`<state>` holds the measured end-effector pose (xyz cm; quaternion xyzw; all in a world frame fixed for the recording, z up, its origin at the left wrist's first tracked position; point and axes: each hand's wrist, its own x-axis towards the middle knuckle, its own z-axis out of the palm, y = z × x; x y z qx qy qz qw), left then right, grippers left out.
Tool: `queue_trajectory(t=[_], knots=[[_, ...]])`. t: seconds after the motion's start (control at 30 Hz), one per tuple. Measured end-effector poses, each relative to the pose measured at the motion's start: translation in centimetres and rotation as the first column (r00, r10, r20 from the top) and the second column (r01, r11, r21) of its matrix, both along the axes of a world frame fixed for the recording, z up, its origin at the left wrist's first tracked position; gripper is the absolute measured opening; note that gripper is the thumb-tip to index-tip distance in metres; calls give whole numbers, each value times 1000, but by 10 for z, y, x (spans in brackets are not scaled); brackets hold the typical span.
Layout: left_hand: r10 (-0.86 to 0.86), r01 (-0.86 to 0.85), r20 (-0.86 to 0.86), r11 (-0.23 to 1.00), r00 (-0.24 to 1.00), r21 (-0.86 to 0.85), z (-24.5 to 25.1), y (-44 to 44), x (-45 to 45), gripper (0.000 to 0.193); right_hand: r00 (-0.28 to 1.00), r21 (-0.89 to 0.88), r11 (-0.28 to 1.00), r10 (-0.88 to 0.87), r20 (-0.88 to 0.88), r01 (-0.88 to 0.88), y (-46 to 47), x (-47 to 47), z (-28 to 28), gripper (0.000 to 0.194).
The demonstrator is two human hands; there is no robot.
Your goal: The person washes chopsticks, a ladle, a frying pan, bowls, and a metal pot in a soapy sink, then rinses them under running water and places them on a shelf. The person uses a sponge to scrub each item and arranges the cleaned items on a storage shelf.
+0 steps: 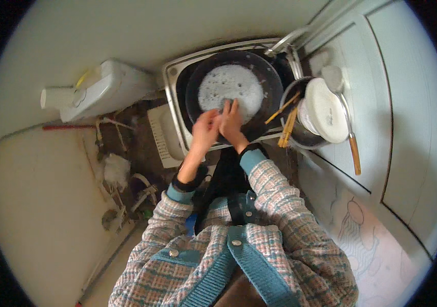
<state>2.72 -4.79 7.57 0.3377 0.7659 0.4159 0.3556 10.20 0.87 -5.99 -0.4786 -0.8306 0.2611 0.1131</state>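
Note:
A large dark wok [272,88] sits in a metal sink [170,82], with white suds [232,82] on the liquid inside it. Over the wok's near side, my left hand [205,128] and my right hand [232,122] are close together, the fingers bent. A small dark thing shows at the right hand's fingertips; what it is, and which hand has hold of it, I cannot tell. Right of the wok stands a metal pot [306,144] with several wooden chopsticks [288,126] lying across its rim and a white plate [328,111] tilted over it.
A metal spatula with a wooden handle [354,153] leans at the right beside the plate. The faucet [287,40] reaches over the sink's back right corner. To the left are a white water heater or tank [107,88], a white cup [58,98] and a ribbed white tray [164,134].

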Motion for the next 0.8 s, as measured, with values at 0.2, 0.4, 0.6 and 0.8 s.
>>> queue_trajectory(t=[0.2,0.4,0.6,0.8], knots=[[-214,21,-354,879,910,-477,-31,-151,-42,51,890,-427,903,166,425,35,-30,-20,9,45],[-179,-63,-419,862,890,-503,-55,-168,-21,55,949,-514,855,218,227,-74,-24,-76,41,34],[-128,-52,-374,899,918,-435,-58,-157,-25,55,828,-127,962,273,489,-242,-2,-34,42,26],[-200,-34,-441,883,875,-469,-66,-148,-22,44,796,-469,858,429,427,-211,-1,-45,31,20]])
